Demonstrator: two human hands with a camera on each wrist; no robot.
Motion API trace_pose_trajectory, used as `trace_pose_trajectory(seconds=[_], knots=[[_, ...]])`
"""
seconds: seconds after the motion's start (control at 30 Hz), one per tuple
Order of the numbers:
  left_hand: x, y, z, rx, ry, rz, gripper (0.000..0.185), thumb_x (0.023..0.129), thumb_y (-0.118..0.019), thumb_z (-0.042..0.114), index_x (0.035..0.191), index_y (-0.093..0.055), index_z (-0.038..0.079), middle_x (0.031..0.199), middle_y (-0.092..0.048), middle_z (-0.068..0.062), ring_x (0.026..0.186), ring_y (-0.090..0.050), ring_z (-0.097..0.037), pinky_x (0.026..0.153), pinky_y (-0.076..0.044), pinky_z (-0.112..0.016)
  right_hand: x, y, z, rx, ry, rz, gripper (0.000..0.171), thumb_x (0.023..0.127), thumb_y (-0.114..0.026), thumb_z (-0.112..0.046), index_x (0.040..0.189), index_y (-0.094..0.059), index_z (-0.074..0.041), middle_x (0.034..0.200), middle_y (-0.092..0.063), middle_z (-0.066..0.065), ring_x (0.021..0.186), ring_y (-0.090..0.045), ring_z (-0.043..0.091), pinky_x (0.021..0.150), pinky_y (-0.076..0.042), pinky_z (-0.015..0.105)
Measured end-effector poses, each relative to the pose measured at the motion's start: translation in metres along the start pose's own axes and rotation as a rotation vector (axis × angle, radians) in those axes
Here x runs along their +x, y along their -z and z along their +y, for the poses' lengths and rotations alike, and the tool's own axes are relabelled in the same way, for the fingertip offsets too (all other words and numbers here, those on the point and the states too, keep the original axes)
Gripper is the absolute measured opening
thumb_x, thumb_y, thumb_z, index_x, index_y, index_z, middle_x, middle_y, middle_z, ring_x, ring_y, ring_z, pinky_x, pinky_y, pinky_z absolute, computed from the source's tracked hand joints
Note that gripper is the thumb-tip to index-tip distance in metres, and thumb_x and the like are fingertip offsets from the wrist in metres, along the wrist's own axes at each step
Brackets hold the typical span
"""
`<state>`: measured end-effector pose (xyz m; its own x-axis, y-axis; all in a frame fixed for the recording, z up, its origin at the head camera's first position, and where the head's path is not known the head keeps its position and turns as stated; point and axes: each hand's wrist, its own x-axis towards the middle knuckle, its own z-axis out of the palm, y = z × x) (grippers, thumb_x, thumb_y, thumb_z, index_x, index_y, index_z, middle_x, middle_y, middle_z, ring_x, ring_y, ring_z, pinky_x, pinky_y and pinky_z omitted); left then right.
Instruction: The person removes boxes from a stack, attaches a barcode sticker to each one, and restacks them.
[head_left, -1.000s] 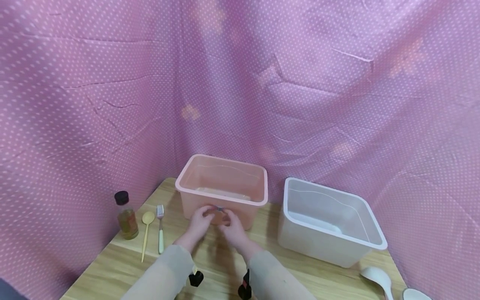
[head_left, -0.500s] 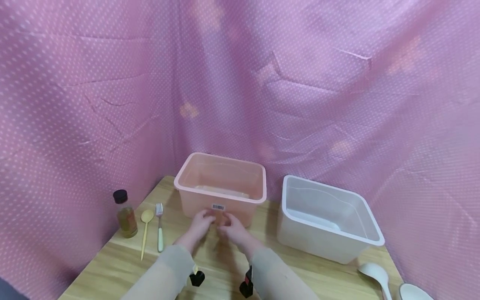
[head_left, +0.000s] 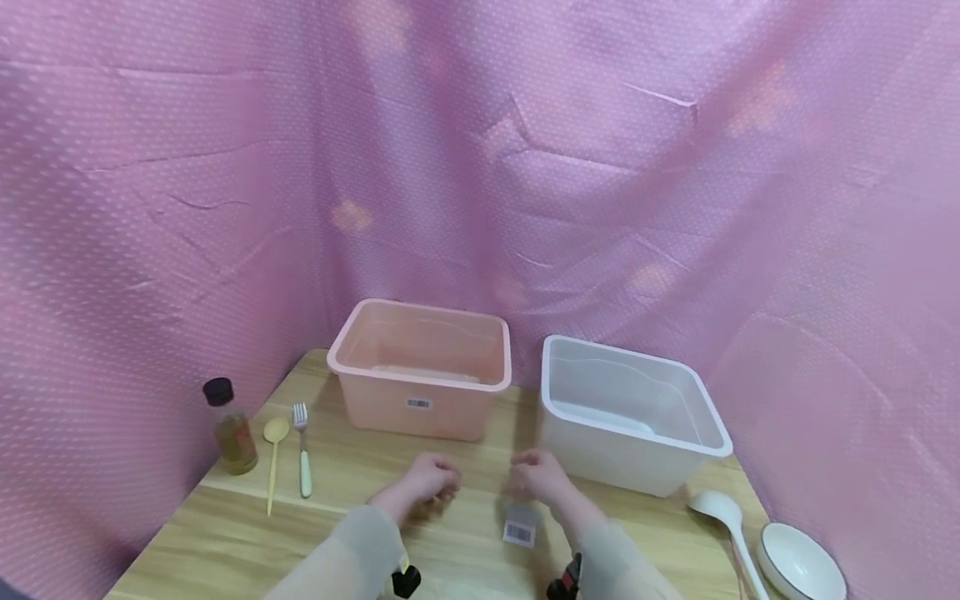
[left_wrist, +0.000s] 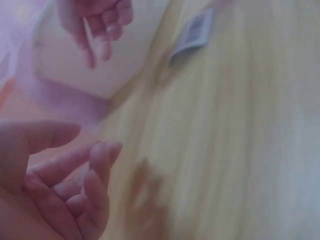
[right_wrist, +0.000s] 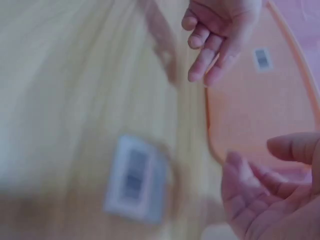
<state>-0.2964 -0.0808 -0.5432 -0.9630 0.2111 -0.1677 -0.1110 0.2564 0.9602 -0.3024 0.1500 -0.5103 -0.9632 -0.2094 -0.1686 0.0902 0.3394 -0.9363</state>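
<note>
My left hand (head_left: 429,481) hovers above the wood-grain table, fingers loosely bent and holding nothing. Across a gap, my right hand (head_left: 542,477) also hangs in front of the bins with relaxed fingers and nothing in them. Just below the right hand is a small greyish flat piece (head_left: 521,525) with a barcode label; it is blurred in the right wrist view, and I cannot tell its kind or whether it touches the table. Behind the left hand stands a pink plastic bin (head_left: 375,408) with a barcode sticker (head_left: 419,403). A white bin (head_left: 600,458) is behind the right hand.
At the left lie a fork (head_left: 303,458) and a yellow spoon (head_left: 272,467), beside a dark-capped bottle (head_left: 236,442). A white ladle (head_left: 723,508) and a white bowl (head_left: 802,562) are at the right. Pink dotted cloth (head_left: 480,167) hangs behind the table.
Both hands have drawn back from the pink bin's front and moved apart, the right hand to the right. The barcoded piece has come into sight. The head view has shifted slightly right.
</note>
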Motion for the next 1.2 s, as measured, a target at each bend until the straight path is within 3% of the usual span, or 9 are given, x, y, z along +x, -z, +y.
trace_pose_trajectory(seconds=[0.23, 0.43, 0.57, 0.77, 0.97, 1.07, 1.2], knots=[[-0.003, -0.043, -0.007, -0.046, 0.023, -0.034, 0.025, 0.077, -0.061, -0.005, 0.101, -0.066, -0.010, 0.069, -0.065, -0.011, 0.056, -0.057, -0.014, 0.048, -0.045, -0.023, -0.039, 0.016, 0.037, -0.074, -0.114, 0.074, 0.029, 0.088, -0.060, -0.002, 0.110, -0.057, 0.016, 0.086, -0.063, 0.015, 0.070, -0.063, 0.024, 0.064, -0.057, 0.038], [0.001, -0.073, -0.013, -0.080, 0.037, 0.040, 0.016, 0.074, -0.063, -0.005, 0.090, -0.067, -0.005, 0.064, -0.065, -0.008, 0.051, -0.056, -0.010, 0.044, -0.042, -0.018, -0.052, 0.006, 0.054, -0.076, -0.131, 0.182, 0.023, 0.085, -0.062, -0.001, 0.102, -0.060, 0.014, 0.087, -0.063, 0.015, 0.067, -0.063, 0.023, 0.062, -0.057, 0.036], [0.000, -0.086, -0.015, -0.090, 0.051, 0.077, 0.012, 0.073, -0.065, -0.005, 0.085, -0.067, -0.004, 0.064, -0.065, -0.008, 0.049, -0.054, -0.008, 0.041, -0.038, -0.015, -0.057, -0.002, 0.062, -0.004, -0.135, 0.212, 0.016, 0.085, -0.063, 0.000, 0.094, -0.062, 0.012, 0.078, -0.065, 0.014, 0.063, -0.063, 0.020, 0.060, -0.057, 0.035], [-0.003, -0.098, -0.017, -0.067, 0.036, 0.121, 0.012, 0.072, -0.068, -0.004, 0.084, -0.066, -0.003, 0.067, -0.063, -0.006, 0.050, -0.051, -0.008, 0.043, -0.039, -0.015, -0.059, -0.009, 0.067, 0.122, -0.156, 0.251, 0.014, 0.079, -0.062, 0.007, 0.092, -0.061, 0.013, 0.073, -0.065, 0.015, 0.057, -0.061, 0.018, 0.052, -0.054, 0.029], [-0.007, -0.101, -0.014, -0.106, 0.020, 0.133, 0.011, 0.072, -0.067, -0.006, 0.084, -0.066, -0.004, 0.068, -0.061, -0.005, 0.051, -0.050, -0.008, 0.044, -0.039, -0.016, -0.058, -0.012, 0.065, 0.118, -0.169, 0.285, 0.017, 0.082, -0.064, 0.006, 0.097, -0.059, 0.011, 0.079, -0.063, 0.015, 0.062, -0.061, 0.019, 0.056, -0.055, 0.030], [-0.010, -0.100, -0.008, -0.152, 0.031, 0.155, 0.012, 0.075, -0.069, -0.004, 0.087, -0.068, -0.005, 0.072, -0.062, -0.004, 0.055, -0.053, -0.010, 0.049, -0.043, -0.018, -0.060, -0.014, 0.059, 0.062, -0.116, 0.336, 0.020, 0.083, -0.066, 0.002, 0.100, -0.059, 0.009, 0.083, -0.063, 0.013, 0.065, -0.060, 0.021, 0.056, -0.054, 0.032], [-0.013, -0.101, 0.001, -0.260, 0.057, 0.189, 0.017, 0.080, -0.071, 0.000, 0.096, -0.070, -0.004, 0.081, -0.066, -0.004, 0.067, -0.057, -0.014, 0.059, -0.048, -0.023, -0.062, -0.020, 0.049, -0.024, 0.046, 0.391, 0.021, 0.084, -0.072, -0.005, 0.099, -0.063, 0.007, 0.084, -0.065, 0.011, 0.069, -0.061, 0.022, 0.059, -0.053, 0.033]])
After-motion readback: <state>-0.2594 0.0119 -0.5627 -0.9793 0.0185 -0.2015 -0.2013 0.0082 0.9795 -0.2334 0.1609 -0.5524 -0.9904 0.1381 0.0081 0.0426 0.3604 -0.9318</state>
